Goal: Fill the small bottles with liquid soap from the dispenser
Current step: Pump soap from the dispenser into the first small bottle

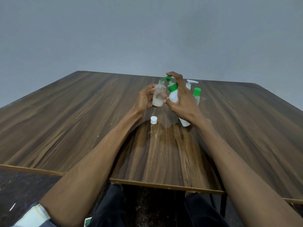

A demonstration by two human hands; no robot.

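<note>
Hands (165,99) around small bottle (158,95), dispenser (173,95).

A small clear bottle (158,95), uncapped and tilted slightly, holds a shallow layer of milky soap at its bottom. The white dispenser (174,95) with a green pump head leans toward it, its green spout over the open neck. A white cap (153,120) lies on the bench below. Another small bottle (196,95) with a green cap stands upright to the right.

The bench (65,122) lies bare to the left and right. A white cap (153,120) stands near the middle, below the hands. Behind the right hand (182,102), a white pump bottle (189,84) and a green-capped bottle (196,95) block the far side.
</note>
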